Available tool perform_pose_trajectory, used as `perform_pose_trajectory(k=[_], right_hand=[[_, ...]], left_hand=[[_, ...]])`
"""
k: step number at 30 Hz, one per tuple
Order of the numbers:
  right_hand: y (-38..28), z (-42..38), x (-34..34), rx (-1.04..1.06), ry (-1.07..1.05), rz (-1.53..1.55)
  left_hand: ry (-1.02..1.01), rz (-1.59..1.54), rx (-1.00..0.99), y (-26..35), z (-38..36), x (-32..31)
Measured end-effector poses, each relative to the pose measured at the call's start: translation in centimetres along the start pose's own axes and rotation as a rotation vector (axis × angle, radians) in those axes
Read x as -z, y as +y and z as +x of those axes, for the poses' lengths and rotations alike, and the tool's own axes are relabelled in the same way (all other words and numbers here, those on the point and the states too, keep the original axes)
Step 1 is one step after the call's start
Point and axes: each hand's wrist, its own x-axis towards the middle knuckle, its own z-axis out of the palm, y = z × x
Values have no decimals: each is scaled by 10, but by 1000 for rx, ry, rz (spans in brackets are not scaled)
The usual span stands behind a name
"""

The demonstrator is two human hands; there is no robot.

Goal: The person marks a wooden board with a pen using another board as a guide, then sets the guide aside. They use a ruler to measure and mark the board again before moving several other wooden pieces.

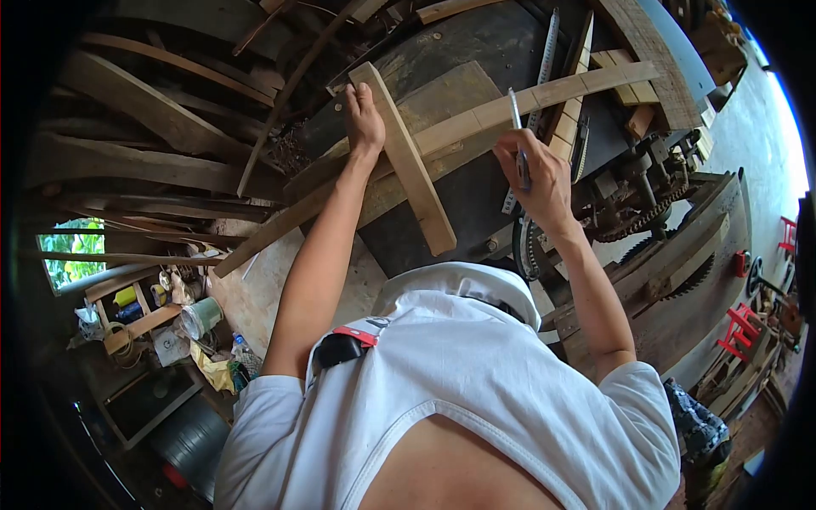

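Note:
My left hand [365, 127] presses along the upper left edge of a short pale board [410, 170], its fingers lying against the wood. The board crosses a long, slightly curved wooden strip [484, 119] marked with several thin cross lines. Between the fingers of my right hand [542, 183] is a slim utility knife [517, 115], its light, narrow end pointing away from me, just over the strip. Beneath lies a wider plank [450, 92] on the dark worktable [476, 204].
A steel ruler [550, 47] and more marked strips [571, 119] lie beyond my right hand. Machinery with a chain [650, 212] and a toothed saw blade [693, 280] stands at the right. Long timber pieces [144, 102] are piled at the left. A tape measure [340, 348] hangs on my shirt.

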Motion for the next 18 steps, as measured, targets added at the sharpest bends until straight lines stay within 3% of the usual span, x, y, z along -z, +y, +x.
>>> perform_pose_trajectory(k=[6,8,18], right_hand=[[-27,-4,-5,-88,-71,84],[-26,-7,-12,60,13,39],[-44,-15,-28,-73,-25,323]], left_hand=[[11,-14,1,13,-6,2],[17,-17,-16,26,-12,4],[-28,48,41,10,-2,3]])
